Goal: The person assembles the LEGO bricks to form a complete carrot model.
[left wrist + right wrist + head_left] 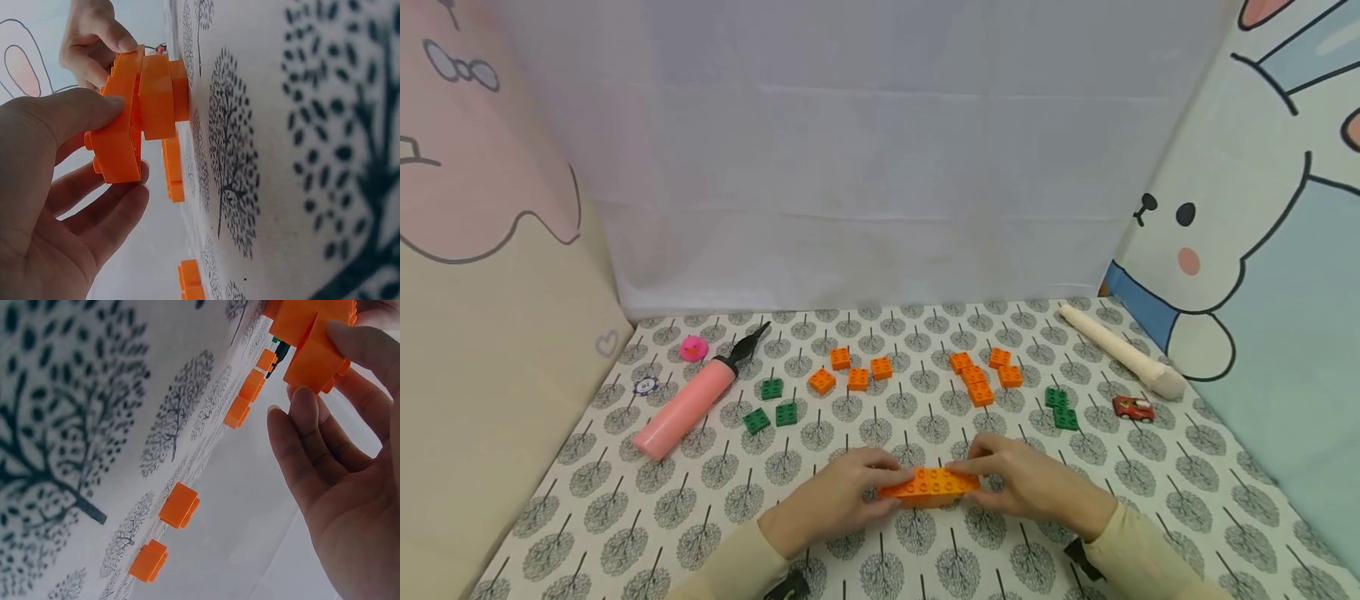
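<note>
A left hand (850,492) and a right hand (1028,483) pinch opposite ends of a stepped stack of orange plastic studded bricks (931,485), thumbs on its near side and fingers partly curled. The stack is at the near middle of a tabletop (625,500) covered in white cloth with dark tree prints; its long upper layer sits studs up over narrower orange layers, as the left wrist view shows. Beyond the hands, four loose orange square bricks (858,379) lie left of centre and five more orange square bricks (981,393) right of centre. Three green square bricks (786,414) and a pink cylinder with a black nozzle (688,408) lie farther left, near a small pink duck (693,348). On the right, two green square bricks (1065,417) touch, with a red toy car (1132,407) and a cream-coloured rod (1116,348) beyond them
</note>
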`<action>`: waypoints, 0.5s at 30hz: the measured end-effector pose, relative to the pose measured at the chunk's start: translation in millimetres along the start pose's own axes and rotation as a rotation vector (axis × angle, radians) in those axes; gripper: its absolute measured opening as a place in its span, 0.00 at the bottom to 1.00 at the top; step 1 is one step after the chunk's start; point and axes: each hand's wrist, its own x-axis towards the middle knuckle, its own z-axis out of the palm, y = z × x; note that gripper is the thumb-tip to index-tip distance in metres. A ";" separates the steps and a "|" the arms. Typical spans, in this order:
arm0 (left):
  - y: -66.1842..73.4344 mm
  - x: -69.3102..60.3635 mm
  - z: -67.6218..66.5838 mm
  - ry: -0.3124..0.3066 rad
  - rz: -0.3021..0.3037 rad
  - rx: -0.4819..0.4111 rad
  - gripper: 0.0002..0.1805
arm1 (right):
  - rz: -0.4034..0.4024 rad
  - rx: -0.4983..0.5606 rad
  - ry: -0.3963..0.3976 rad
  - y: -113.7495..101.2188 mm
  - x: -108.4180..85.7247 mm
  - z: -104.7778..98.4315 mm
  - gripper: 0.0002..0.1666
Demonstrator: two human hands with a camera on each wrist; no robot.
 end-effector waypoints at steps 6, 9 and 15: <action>0.1 -0.7 -0.3 -0.014 -0.009 -0.015 0.23 | -0.027 0.015 0.001 -0.6 0.4 1.3 0.25; 0.8 -0.9 -0.9 -0.023 -0.015 -0.022 0.23 | -0.035 0.016 -0.005 -0.3 0.7 1.7 0.25; 2.0 2.1 -2.0 -0.029 -0.013 -0.007 0.22 | -0.019 0.000 0.002 1.0 0.5 -0.1 0.24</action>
